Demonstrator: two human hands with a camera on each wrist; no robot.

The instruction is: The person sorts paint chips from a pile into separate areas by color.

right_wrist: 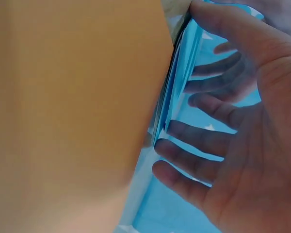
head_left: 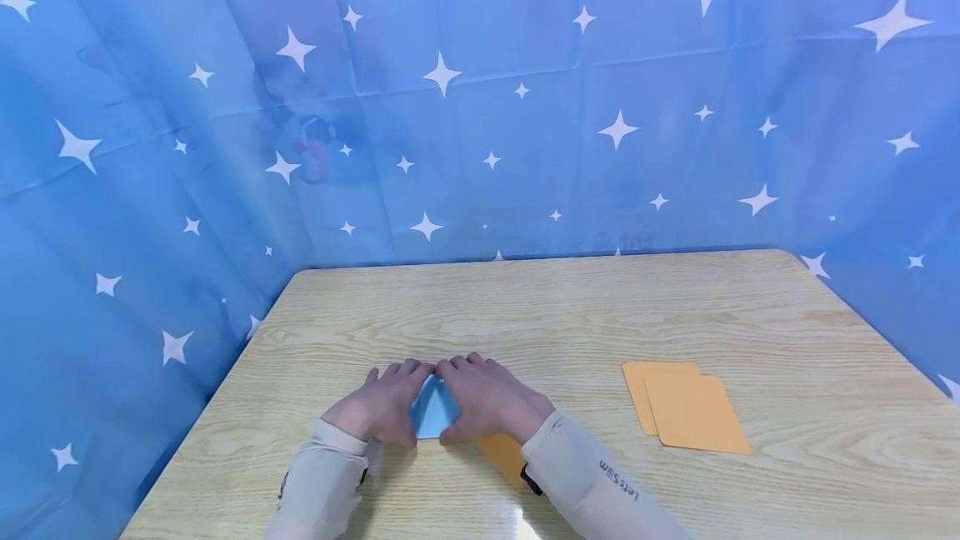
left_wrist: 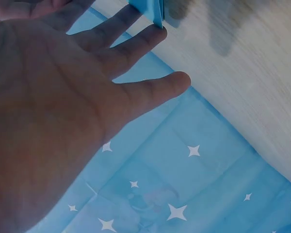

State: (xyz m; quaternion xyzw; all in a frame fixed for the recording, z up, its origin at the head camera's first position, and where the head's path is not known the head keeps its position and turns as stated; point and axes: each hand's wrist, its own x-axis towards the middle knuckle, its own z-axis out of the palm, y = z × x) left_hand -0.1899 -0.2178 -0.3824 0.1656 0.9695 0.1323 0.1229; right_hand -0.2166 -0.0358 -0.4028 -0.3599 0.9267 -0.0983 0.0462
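Observation:
A small piece of blue folded paper [head_left: 432, 411] is between my two hands above the table, its several layers showing edge-on in the right wrist view. My left hand [head_left: 387, 402] holds its left side, thumb at the near end and fingers at the far end; the little finger sticks out straight in the left wrist view. Along the right side, my right hand [head_left: 487, 398] grips it the same way, with thumb and fingertips at the paper's edges [right_wrist: 177, 82]. An orange sheet [head_left: 504, 458] lies partly hidden under the right wrist.
Two overlapping orange sheets [head_left: 693, 411] lie farther right on the wooden table [head_left: 525, 298]. A blue curtain with white stars [head_left: 480, 123] hangs behind the table and along its sides.

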